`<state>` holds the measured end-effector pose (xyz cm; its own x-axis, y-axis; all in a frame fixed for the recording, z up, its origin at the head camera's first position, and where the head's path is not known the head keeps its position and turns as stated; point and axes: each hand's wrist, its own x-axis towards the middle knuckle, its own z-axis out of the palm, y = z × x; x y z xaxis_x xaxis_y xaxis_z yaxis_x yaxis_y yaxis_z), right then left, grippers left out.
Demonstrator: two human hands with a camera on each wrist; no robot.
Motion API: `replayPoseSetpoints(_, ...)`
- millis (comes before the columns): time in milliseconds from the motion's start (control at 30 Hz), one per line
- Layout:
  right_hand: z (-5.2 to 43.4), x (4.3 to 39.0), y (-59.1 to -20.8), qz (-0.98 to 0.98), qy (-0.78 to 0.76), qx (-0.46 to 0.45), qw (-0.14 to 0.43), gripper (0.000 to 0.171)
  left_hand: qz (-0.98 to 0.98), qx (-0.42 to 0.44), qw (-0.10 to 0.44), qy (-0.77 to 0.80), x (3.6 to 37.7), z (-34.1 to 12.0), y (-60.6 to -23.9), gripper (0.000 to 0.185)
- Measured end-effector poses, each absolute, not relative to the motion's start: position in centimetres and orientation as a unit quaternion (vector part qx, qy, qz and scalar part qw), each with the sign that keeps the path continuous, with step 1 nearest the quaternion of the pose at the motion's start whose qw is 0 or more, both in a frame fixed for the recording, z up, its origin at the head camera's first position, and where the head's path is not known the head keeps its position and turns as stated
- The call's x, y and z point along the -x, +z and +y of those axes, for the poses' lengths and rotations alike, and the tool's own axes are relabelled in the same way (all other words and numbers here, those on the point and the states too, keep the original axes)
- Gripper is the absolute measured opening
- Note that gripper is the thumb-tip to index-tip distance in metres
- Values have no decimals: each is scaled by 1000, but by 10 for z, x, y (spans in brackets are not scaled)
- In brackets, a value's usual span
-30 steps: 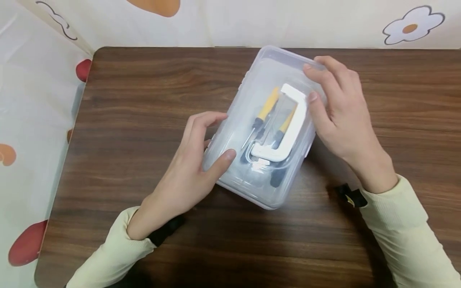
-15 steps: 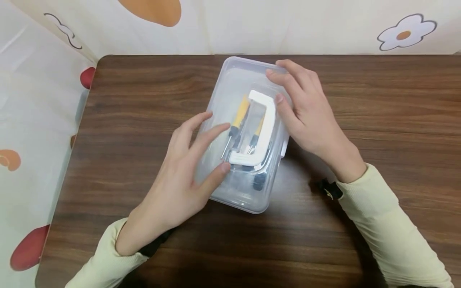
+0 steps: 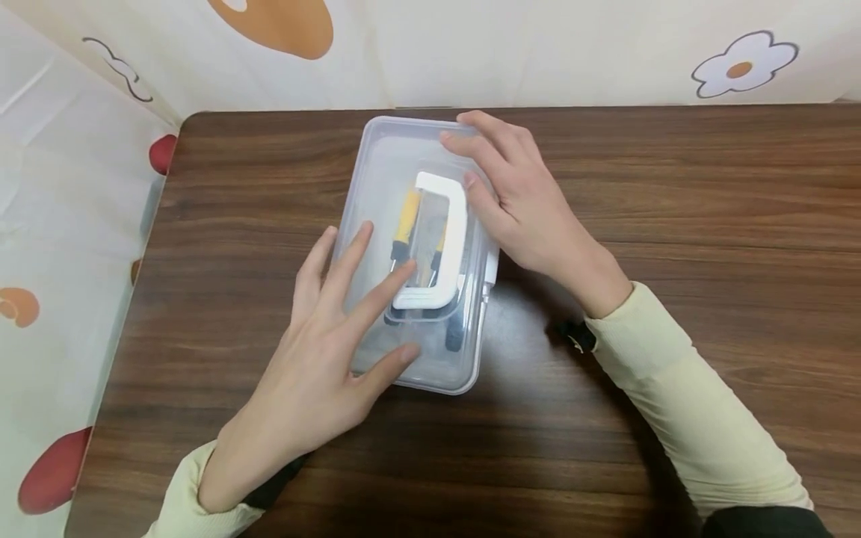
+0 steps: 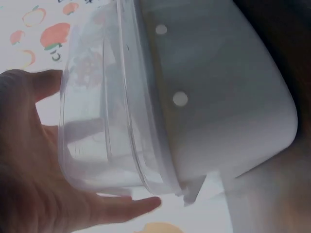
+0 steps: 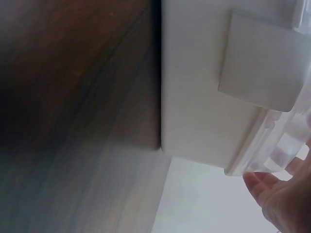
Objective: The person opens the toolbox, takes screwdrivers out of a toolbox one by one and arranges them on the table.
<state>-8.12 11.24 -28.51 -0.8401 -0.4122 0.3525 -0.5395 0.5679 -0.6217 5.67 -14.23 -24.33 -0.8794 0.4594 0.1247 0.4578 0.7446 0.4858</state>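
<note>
**Both hands on lidded tool box, mid-table**

Clear plastic storage box (image 3: 420, 254) sat on the dark wood-grain table (image 3: 673, 187), toward the far edge, long axis running roughly away from the person. Lid on, white carry handle (image 3: 440, 239) lying flat on top. Through the lid: two yellow-handled screwdrivers (image 3: 406, 224), plus darker tools near the close end, too blurred to identify.

Left hand (image 3: 323, 359) lay flat on the near-left part of the lid, fingers straight and spread, tips reaching the handle; thumb on the lid near the close edge. Pressing or resting, nothing gripped. Left wrist view showed the same: palm and fingers (image 4: 34, 160) spread against the clear lid.

Right hand (image 3: 531, 209) was at the far-right side of the box, fingers slightly bent, fingertips on the lid's far end, thumb tip beside the handle. Not closed around anything. Right wrist view showed a white side latch (image 5: 260, 63) lying flat against the wall.

Flower-print cloth (image 3: 605, 45) behind and left of the table.
</note>
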Motion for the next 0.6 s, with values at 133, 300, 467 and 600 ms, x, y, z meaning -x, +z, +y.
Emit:
replayPoseSetpoints(133, 105, 87, -286, -877, 381, -283, 70, 43, 931, -292, 0, 218, -57, -149, -244, 91)
replayPoseSetpoints(300, 97, 91, -285, -873, 386, -291, 58, 44, 927, -333, 5, 173, -58, -153, -245, 106)
replayPoseSetpoints(467, 89, 94, -286, -871, 393, -291, 60, 45, 930, -332, -15, 159, -57, -156, -249, 103)
replayPoseSetpoints(600, 83, 96, -290, -866, 402, -290, 71, 46, 929, -331, -36, 160, -55, -160, -253, 100)
